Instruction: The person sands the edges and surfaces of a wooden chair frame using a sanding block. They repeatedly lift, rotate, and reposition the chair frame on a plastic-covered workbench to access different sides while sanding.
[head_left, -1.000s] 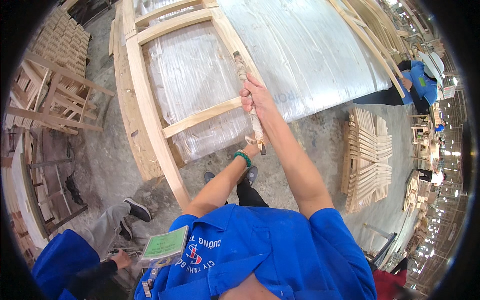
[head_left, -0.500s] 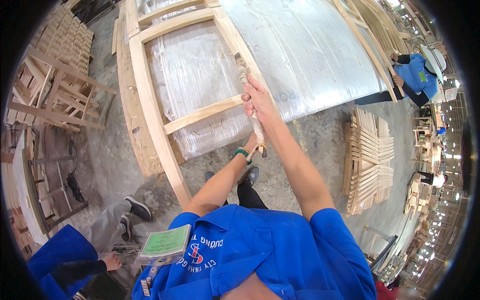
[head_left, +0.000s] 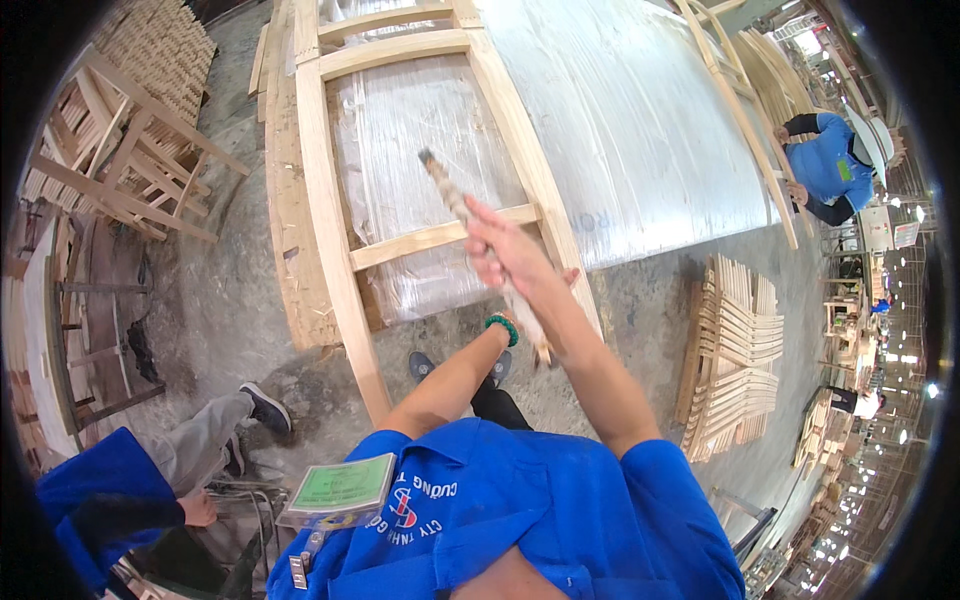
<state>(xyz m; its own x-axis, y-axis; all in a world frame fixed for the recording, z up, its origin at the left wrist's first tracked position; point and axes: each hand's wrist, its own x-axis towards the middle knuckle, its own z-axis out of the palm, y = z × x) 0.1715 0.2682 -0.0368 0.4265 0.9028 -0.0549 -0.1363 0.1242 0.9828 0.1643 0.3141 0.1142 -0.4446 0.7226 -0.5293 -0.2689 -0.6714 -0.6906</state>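
Note:
A pale wooden frame [head_left: 335, 200], with long side rails and crosspieces, lies on a plastic-wrapped surface [head_left: 620, 120]. My right hand [head_left: 505, 250] is closed around a cloth-wrapped stick [head_left: 447, 185]. The stick is blurred and slants over the frame's lower crosspiece [head_left: 430, 240], its dark tip up and to the left. My left hand [head_left: 570, 276] is mostly hidden behind my right hand and forearm. One of its fingertips shows at the frame's right rail. A green bead bracelet [head_left: 503, 325] circles the left wrist.
Rough planks [head_left: 290, 230] edge the work surface at left. Wooden frames [head_left: 130, 150] stand farther left. Beside me at lower left is a person in blue [head_left: 105, 500]; another person [head_left: 830, 165] works at far right. Stacked curved slats [head_left: 735, 355] rest on the floor at right.
The stick has swung left, from along the right rail to over the frame's opening. My left hand has shifted from beneath the stick toward the right rail. The view has shifted slightly.

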